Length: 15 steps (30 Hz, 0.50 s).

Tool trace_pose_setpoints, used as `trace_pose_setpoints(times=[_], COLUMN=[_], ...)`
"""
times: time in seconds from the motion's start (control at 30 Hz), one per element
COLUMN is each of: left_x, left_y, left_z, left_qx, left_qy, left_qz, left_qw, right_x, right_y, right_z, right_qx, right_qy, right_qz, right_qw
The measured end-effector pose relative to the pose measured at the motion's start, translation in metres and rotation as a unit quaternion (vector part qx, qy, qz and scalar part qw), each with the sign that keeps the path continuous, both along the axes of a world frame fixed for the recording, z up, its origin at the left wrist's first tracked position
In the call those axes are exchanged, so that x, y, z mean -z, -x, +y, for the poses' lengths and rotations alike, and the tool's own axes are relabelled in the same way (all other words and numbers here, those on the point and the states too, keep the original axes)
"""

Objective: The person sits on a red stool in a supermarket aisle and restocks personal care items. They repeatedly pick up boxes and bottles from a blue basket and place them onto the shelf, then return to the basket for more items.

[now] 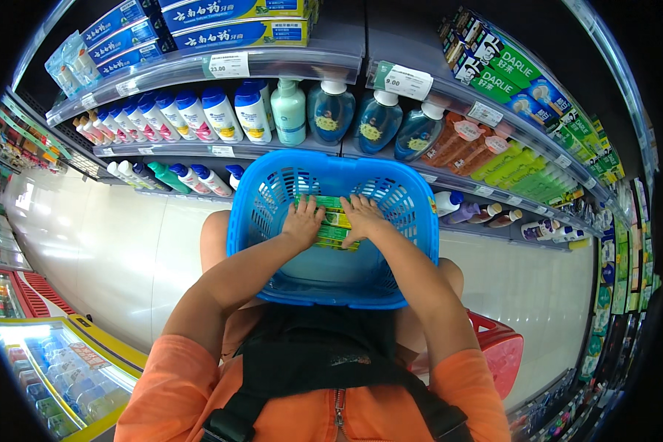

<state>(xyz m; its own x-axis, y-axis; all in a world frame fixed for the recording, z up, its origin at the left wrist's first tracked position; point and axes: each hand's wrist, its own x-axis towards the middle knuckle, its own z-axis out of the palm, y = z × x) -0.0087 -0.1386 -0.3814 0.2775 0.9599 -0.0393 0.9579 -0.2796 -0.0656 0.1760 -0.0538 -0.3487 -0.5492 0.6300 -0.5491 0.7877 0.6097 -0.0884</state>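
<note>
A blue plastic basket (272, 163) with slotted walls rests in front of my body, between my knees. Inside it, several green and yellow toothpaste boxes (334, 219) lie in a small row or stack. My left hand (303, 223) grips their left ends with bent fingers. On the other side, my right hand (363, 219) holds the right ends, thumb toward me and fingers over the far edge. Parts of the boxes are covered by both hands. Below them, a pale blue area of the basket's bottom shows.
Ahead, a shelf (295, 66) carries blue and green toothpaste boxes (504, 70). White shampoo bottles (214, 114) and dark blue pump bottles (331, 114) stand underneath, with more bottles lower down. A red plastic stool (502, 357) is at my right. A yellow-edged glass display case (70, 376) sits lower left.
</note>
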Motion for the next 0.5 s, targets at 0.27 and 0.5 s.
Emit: trace_pose_setpoints(times=[0.27, 0.5], left_x=[-0.008, 0.017], left_y=[0.008, 0.038], left_z=[0.027, 0.055], left_qx=[-0.17, -0.228], left_qy=[0.186, 0.128], left_qz=[-0.217, -0.317], left_qw=[0.943, 0.912], right_x=[0.013, 0.03], right_y=[-0.01, -0.012], right_z=[0.01, 0.017], right_qx=[0.115, 0.146], right_qy=[0.039, -0.12], right_qz=[0.071, 0.176], right_qw=[0.99, 0.966])
